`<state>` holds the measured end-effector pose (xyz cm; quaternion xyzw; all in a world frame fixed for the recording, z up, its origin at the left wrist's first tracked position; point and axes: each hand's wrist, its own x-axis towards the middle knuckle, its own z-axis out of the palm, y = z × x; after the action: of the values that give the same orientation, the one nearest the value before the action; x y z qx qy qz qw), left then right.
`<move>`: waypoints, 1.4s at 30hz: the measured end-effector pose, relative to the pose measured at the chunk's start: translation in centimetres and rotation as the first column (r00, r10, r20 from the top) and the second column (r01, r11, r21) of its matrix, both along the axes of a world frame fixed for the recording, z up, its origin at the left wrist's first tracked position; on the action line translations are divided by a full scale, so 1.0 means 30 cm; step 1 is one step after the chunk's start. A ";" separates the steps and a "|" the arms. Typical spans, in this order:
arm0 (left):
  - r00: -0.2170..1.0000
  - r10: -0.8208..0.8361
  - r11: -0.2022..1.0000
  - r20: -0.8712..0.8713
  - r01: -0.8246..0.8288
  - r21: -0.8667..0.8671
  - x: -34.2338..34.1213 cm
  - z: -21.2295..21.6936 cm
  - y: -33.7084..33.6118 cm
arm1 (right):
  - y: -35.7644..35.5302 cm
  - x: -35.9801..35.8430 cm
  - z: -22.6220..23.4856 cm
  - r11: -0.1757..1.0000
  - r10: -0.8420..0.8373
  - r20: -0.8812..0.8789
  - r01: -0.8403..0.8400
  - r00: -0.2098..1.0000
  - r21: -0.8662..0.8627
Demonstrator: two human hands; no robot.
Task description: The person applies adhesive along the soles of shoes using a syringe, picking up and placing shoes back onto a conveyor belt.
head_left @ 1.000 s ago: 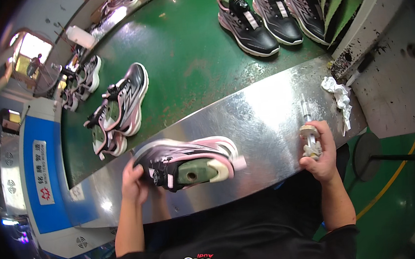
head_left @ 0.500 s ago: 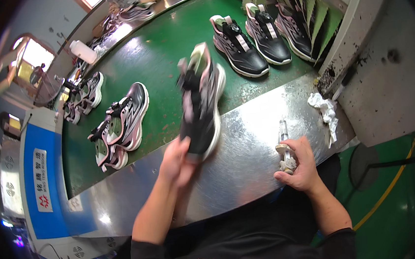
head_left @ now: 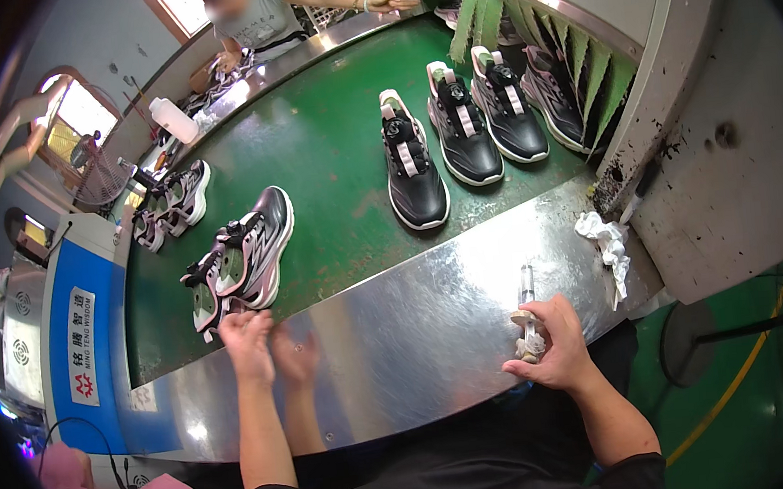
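Has, on the green belt [head_left: 337,156], a row of upright shoes [head_left: 471,144], seemingly done, and side-lying shoes [head_left: 261,242], seemingly undone, just beyond the left hand [head_left: 249,345], loosely spread and empty, plus, in the right hand [head_left: 557,346], a gripped syringe [head_left: 527,282].

Bright glare whitens the metal ledge [head_left: 417,326]; curved picture edges darken.

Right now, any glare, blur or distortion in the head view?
Head view: glare whitens the metal ledge near the syringe-like tool; the ledge also mirrors the left hand, which looks slightly soft, perhaps from motion. Head view, far left: the window is washed out. Head view, edges: fisheye bowing, dark corners.
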<state>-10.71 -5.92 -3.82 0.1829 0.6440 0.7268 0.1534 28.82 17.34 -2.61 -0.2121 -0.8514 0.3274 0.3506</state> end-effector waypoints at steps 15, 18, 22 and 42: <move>0.969 -0.056 0.977 -0.242 0.003 -0.213 -0.127 0.025 0.241 | -0.010 0.007 -0.004 0.997 -0.063 0.039 0.061 0.997 0.047; 0.971 -0.079 0.984 -0.227 0.039 -0.176 -0.108 0.063 0.210 | 0.001 0.015 -0.013 0.997 -0.076 0.048 0.075 0.996 0.025; 0.965 -0.222 0.971 -0.140 0.205 -0.125 -0.007 0.119 0.014 | -0.006 0.030 -0.015 0.998 -0.064 0.045 0.065 0.997 -0.008; 0.880 -0.399 0.631 0.260 0.468 -0.619 -0.040 0.031 0.247 | -0.051 0.120 -0.002 0.922 -0.064 0.011 0.063 0.998 -0.382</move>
<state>-11.90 1.49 -2.88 0.2295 0.7881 0.3979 0.4097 32.42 15.80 -2.66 -0.3035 -0.7639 0.4755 0.3135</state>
